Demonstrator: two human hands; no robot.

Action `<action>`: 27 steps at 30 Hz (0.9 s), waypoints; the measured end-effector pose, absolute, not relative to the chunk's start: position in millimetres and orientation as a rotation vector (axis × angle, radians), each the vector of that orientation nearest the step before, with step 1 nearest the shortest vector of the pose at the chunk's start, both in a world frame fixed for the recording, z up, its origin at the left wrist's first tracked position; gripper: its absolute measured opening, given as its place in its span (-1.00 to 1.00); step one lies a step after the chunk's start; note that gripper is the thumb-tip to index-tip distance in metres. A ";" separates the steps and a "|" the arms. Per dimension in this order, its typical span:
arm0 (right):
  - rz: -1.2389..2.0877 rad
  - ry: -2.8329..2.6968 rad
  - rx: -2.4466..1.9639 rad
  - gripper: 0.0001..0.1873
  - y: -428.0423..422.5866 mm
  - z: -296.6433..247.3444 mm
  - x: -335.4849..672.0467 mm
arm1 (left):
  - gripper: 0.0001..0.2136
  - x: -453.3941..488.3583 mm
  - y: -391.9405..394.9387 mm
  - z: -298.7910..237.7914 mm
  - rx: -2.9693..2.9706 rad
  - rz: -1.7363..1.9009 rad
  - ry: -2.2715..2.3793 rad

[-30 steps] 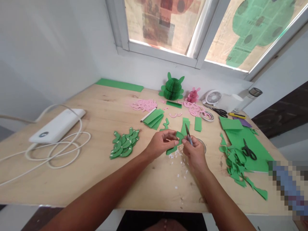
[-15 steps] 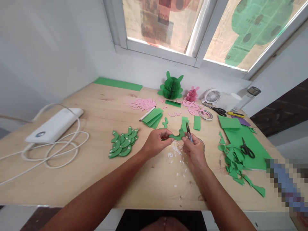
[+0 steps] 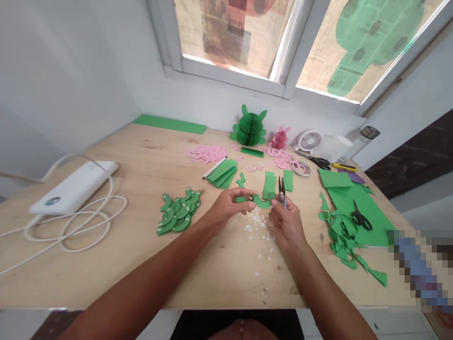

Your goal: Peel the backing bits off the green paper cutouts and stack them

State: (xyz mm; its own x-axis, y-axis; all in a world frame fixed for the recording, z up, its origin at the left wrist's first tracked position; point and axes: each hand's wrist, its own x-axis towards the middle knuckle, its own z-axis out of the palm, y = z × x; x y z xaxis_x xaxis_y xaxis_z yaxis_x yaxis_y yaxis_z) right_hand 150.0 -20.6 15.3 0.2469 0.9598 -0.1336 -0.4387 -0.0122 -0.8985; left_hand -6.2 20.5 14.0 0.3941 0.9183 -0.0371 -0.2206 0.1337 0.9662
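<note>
A curved green paper piece (image 3: 262, 203) is stretched between my two hands, low over the table. Its left end is pinched by the thumb and fingers of my left hand (image 3: 230, 206). My right hand (image 3: 286, 219) grips the other end with thumb and fingertips. Tucked in that same hand is a small pair of pointed snips (image 3: 282, 191), dark blades up and slightly apart. White paper scraps (image 3: 257, 222) lie scattered beneath. Left of my hands sits a pile of green curved pieces (image 3: 180, 211) with pale strips on them. One wavy green piece (image 3: 241, 180) lies just beyond.
Folded green papers (image 3: 222, 174) and a tape roll (image 3: 300, 168) lie farther back. Black scissors (image 3: 361, 217) rest on a green sheet (image 3: 375, 208) at right, beside green offcuts (image 3: 343, 241). A white power bank (image 3: 74, 186) with looped cable is at left. Paper figures and a fan stand behind.
The green piece has turned in my hands, with its curve now facing up more flatly. The snips have swung more upright. The whole view has shifted slightly.
</note>
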 end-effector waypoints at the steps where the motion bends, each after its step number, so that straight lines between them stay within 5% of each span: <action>1: 1.260 -0.630 -1.022 -0.70 -20.8 16.2 150.3 | -0.68 -5.3 20.6 12.6 1.081 0.939 0.757; 27: 1.442 -0.599 -0.905 -0.62 -22.6 8.6 149.4 | -0.80 4.3 10.0 15.0 1.095 0.991 0.773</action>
